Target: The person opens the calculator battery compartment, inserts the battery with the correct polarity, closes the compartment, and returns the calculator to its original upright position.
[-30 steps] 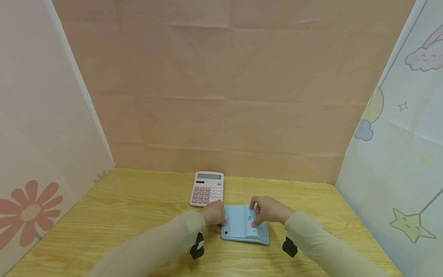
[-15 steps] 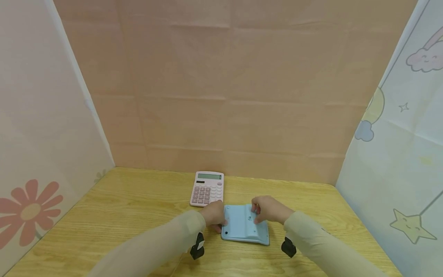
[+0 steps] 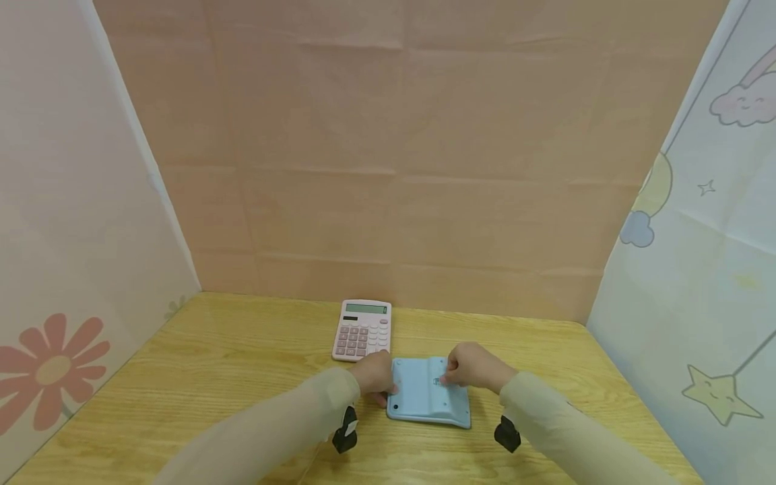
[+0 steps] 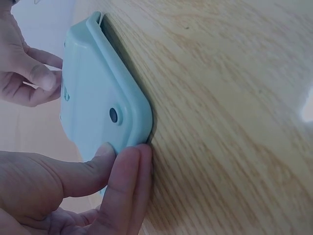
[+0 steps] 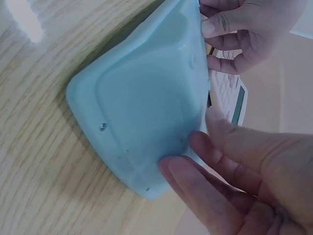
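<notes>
A light-blue calculator lies face down on the wooden table, its raised back, screws and a dark round foot showing. At its left edge my left hand grips it, thumb on the back and fingers along the side, as the left wrist view shows. My right hand is over the right part of the back, near a small dark marking. In the right wrist view, the fingertips touch or nearly touch the surface, and the thumb is apart from them. Nothing is seen held in that hand.
A pink calculator lies face up just behind the left hand, its display lit. The wooden table ends at a tan backdrop. Printed side panels stand at left and right.
The right thumb has moved up the back toward the other fingers, and the hand looks more bunched. The left hand and the blue calculator have stayed put.
</notes>
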A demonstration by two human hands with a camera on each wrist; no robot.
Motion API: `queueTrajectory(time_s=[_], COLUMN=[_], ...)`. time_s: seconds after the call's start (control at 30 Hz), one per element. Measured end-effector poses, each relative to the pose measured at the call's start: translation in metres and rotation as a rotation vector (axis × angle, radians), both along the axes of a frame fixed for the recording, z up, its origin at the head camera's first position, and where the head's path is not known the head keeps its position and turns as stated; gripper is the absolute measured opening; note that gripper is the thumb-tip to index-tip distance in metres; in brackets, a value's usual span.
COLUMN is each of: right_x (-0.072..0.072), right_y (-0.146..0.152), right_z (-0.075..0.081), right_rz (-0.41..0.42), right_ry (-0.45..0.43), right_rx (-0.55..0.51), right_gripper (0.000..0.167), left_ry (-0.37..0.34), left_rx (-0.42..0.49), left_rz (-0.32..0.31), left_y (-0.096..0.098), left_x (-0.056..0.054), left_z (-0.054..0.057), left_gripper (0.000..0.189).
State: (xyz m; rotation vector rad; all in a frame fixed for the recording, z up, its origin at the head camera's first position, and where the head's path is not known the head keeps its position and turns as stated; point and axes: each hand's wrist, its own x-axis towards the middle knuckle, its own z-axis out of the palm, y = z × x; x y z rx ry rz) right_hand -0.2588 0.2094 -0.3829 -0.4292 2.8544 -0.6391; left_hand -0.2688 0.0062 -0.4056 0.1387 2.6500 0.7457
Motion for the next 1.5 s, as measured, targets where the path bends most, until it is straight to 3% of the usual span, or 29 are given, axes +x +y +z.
queueTrajectory(time_s=[0.23,0.67,0.87,1.0,1.23,1.5], right_x=[-0.001,-0.004,-0.003,-0.001,0.005,0.007], right_y=[-0.005,0.010,0.021,0.026,0.031,0.028], right_z=[-0.001,-0.008,-0.010,-0.009,-0.004,-0.003], right_rz=[-0.037,-0.041,-0.113,-0.178,-0.218,-0.240], right_ry=[-0.022,-0.154,-0.203,-0.262,-0.367,-0.448], right_rx=[0.003,-0.178,-0.201,-0.197,-0.234,-0.306], right_gripper=[0.025,0.017,0.014,0.026,0.053,0.059], left_ry=[-0.004,0.000,0.012,0.006,0.014,0.018], left_rx=[0.009,0.026,0.024,0.011,-0.010,-0.020], left_rz=[0.003,-0.006,-0.014,-0.009,-0.005,-0.007], left_y=[-0.001,-0.002,-0.003,-0.002,-0.001,0.000], left_x=[-0.002,-0.006,-0.004,-0.005,-0.002,0.002], left_z=[-0.003,-0.008,-0.007,-0.008,-0.005,-0.001], left_gripper=[0.034,0.032,0.033,0.031,0.026,0.022])
